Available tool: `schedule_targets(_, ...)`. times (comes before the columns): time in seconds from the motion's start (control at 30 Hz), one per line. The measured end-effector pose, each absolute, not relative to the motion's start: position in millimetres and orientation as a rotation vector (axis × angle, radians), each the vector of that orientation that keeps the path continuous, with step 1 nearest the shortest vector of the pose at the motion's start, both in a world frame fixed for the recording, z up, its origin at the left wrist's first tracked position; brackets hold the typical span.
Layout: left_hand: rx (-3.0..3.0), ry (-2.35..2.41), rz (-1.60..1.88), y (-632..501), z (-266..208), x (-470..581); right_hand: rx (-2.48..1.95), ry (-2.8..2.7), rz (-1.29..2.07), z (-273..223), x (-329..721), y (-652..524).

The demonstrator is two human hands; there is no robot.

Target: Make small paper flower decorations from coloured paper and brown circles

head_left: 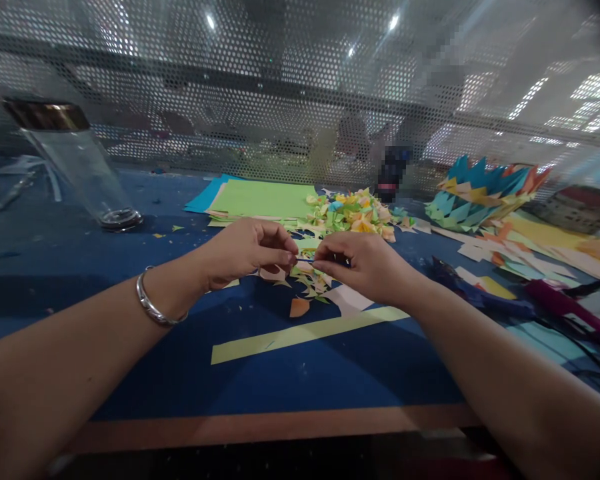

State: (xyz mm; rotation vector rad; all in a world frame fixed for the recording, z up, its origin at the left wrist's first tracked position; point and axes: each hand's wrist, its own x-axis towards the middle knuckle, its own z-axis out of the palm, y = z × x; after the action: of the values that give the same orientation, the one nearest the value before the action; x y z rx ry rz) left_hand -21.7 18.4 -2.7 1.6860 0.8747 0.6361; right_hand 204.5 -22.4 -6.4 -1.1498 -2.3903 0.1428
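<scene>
in the head view, a person's left hand [247, 250] and right hand [365, 263] face each other over a blue worktop [290, 387], fingertips nearly meeting, each grip narrow and pinched on a thin blue piece [305, 261] that spans the small gap between them. it may be paper seen edge-on or a slender stick; at this size the view cannot settle which. beneath lie loose green cuttings [316, 287] and, nearer the person, an orange scrap [299, 307] and a long yellow-green strip [300, 335]. beyond the hands sit a stack of green sheets [267, 197] and a heap of folded paper bits [357, 212]. good handling here would likely mean a light, equal pinch from both sides, with the piece level and straight, since something so slim could bend or slip. resting the forearms on the worktop might steady the fingers, and working clear of the cuttings should stop stray bits from clinging.
</scene>
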Motion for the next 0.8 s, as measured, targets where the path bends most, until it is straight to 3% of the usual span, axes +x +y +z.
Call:
schedule_targets(0.5, 1.467, 1.026, 0.904, 39, -5, -34, -1.428, -2.467, 0.183, -6, 206, -22)
schedule_targets(0.8, 1.423, 0.902, 0.84, 26, -3, -25, -1.421, -2.412, 0.156, -7, 203, -24)
